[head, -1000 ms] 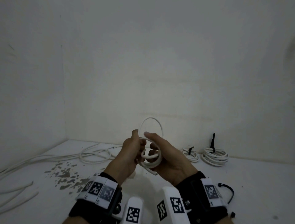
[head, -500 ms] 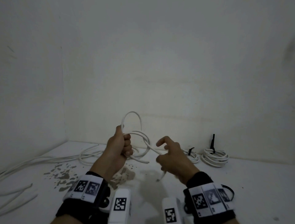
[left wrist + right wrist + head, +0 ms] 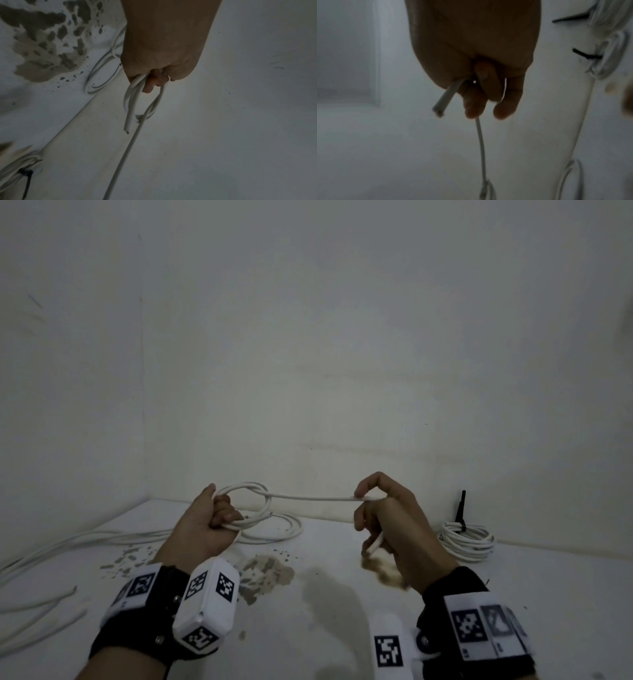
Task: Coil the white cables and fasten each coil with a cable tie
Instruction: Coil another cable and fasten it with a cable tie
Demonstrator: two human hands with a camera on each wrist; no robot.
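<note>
Head view: the left hand (image 3: 205, 522) closes its curled fingers around a small coil (image 3: 248, 505) of white cable (image 3: 311, 497), held above a white table (image 3: 325, 628). From the coil a straight run of the cable stretches across to the right hand (image 3: 387, 518), which pinches it between thumb and forefinger; a short free end sticks out below that hand. The two hands are held well apart. On the table behind the left hand lies a loose loop of cable (image 3: 274, 529), with more strands trailing off to the left. Near the back wall to the right sits a finished coil (image 3: 467, 539), bound with a black cable tie (image 3: 460, 511) whose tail stands upright. Brown stains (image 3: 263, 573) mark the table between the wrists.

Left wrist view: the left hand (image 3: 163, 54) grips the coil (image 3: 142, 100), one cut end pointing away and the cable (image 3: 125, 155) running out of frame.

Right wrist view: the right hand (image 3: 474, 54) curls round the cable (image 3: 481, 143); the cut end juts out beside the fingers (image 3: 474, 105).
</note>
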